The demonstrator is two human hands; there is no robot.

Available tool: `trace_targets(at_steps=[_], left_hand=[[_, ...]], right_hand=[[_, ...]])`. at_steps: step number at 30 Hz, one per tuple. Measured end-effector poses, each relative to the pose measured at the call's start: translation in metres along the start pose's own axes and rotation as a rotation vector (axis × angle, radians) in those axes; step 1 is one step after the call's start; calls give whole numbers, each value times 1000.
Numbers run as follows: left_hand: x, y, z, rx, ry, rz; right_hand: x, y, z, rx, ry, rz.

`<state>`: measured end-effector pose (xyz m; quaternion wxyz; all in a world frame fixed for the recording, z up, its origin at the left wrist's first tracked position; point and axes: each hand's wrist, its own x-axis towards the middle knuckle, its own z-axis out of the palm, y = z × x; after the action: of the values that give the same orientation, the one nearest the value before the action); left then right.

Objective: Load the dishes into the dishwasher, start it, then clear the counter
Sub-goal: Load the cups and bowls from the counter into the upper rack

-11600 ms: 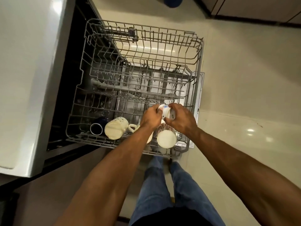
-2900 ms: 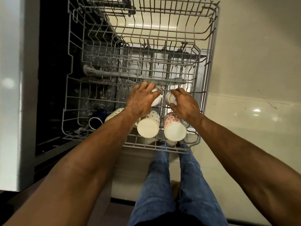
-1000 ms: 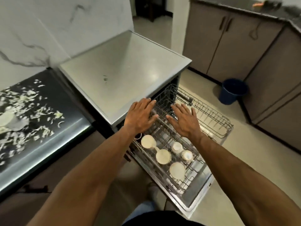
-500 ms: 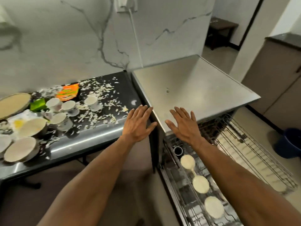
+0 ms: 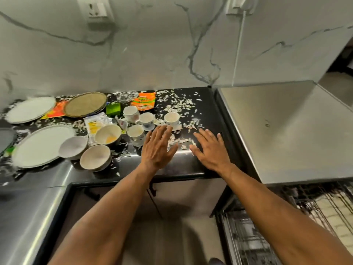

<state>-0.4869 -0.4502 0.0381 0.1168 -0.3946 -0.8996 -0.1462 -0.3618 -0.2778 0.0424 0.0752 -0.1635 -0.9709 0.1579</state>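
— Reading any labels? — None; the orange packet's (image 5: 144, 101) print is blurred.
— Containers? — One bowl (image 5: 108, 135) holds yellow residue; cups (image 5: 172, 118) sit on the littered counter (image 5: 208, 115).
— Hands? — Left hand (image 5: 158, 148) and right hand (image 5: 211, 149) hover flat, fingers spread, holding nothing.

Left hand (image 5: 158, 148) and right hand (image 5: 211, 150) flat, fingers straight, above black tabletop (image 5: 206, 115) strewn with white scraps. Cups (image 5: 172, 118), bowls (image 5: 95, 157), plates (image 5: 41, 143) to the left. Dishwasher (image 5: 286, 131) at right, rack (image 5: 315, 207) pulled out.
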Motion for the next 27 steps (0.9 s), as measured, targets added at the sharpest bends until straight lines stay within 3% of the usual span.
trace_targets(at_steps=[5,11,21,27], left_hand=[[-1,-45,0,-28,76,-249],[-3,-80,8,-169,152,-392],[6,-90,25,-468,68,-627],[12,-97,33,-501,6,-754]], right_hand=[[48,-38,23,109,-46,-127],[101,-72,50,226,-133,-236],[153,-95,85,389,-309,-374],[168,-99,97,479,-431,-395]])
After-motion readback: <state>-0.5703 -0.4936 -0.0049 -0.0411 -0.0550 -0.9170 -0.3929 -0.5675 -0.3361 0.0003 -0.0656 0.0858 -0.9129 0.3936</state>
